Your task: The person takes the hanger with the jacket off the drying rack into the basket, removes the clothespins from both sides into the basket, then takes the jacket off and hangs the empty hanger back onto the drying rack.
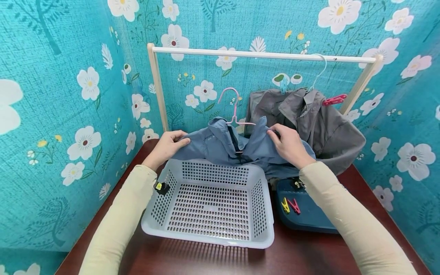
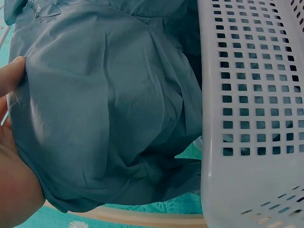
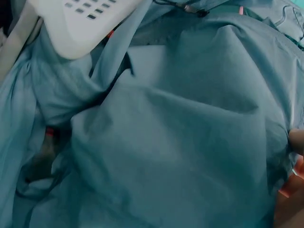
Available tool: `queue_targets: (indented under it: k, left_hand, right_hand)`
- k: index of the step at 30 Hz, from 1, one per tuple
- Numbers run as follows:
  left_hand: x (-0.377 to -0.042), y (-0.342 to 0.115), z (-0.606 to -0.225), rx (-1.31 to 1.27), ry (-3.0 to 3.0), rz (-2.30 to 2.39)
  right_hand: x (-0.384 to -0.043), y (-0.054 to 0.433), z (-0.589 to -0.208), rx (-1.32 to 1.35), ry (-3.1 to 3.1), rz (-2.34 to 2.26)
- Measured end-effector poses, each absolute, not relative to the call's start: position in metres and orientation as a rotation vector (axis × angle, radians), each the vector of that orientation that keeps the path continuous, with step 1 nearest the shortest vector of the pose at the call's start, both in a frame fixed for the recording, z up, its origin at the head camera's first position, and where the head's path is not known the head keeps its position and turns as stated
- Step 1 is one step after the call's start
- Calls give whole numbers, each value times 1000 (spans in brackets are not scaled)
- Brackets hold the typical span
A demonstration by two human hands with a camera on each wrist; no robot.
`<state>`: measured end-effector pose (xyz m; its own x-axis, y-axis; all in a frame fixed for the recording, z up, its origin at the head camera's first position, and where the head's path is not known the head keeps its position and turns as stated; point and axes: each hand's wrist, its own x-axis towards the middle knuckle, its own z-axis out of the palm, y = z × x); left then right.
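One rack [image 1: 264,54] behind, one blue shirt [image 1: 209,143] spread out before it!
A grey garment [image 1: 295,114] hangs from the bar at right; the shirt is stretched just beyond the pale basket's [image 1: 209,241] far rim, a dark blue tray [image 1: 306,222] beside that on the bench [image 1: 192,259]. Left hand [image 1: 168,147] and right hand [image 1: 288,143], thumbs and fingers pinching the shirt's cloth at either side! A pink hanger [image 1: 235,109] pokes above the collar, yellow clip [image 1: 285,205] and red clip [image 1: 294,206] lie on the tray, and a tiny marking [image 2: 35,10] on the shirt is too small to read.
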<state>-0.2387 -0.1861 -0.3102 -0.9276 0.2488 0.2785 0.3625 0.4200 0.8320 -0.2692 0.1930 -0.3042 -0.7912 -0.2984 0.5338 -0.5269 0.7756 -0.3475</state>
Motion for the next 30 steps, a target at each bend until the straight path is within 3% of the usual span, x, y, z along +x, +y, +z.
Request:
queue_targets:
  k: [12,19,30]
  left_hand:
    - [-236,-183,-301,-601,-2595,-1478]
    - [-267,-165,-319,-675,-2563,-1366]
    - [-269,-136,-315,-793,-2469,-1324]
  right_hand:
    - [-267,208,-311,647,-2442,696]
    - [-266,196,-317,718,-2412,710]
    - [-264,183,-317,762,-2434,703]
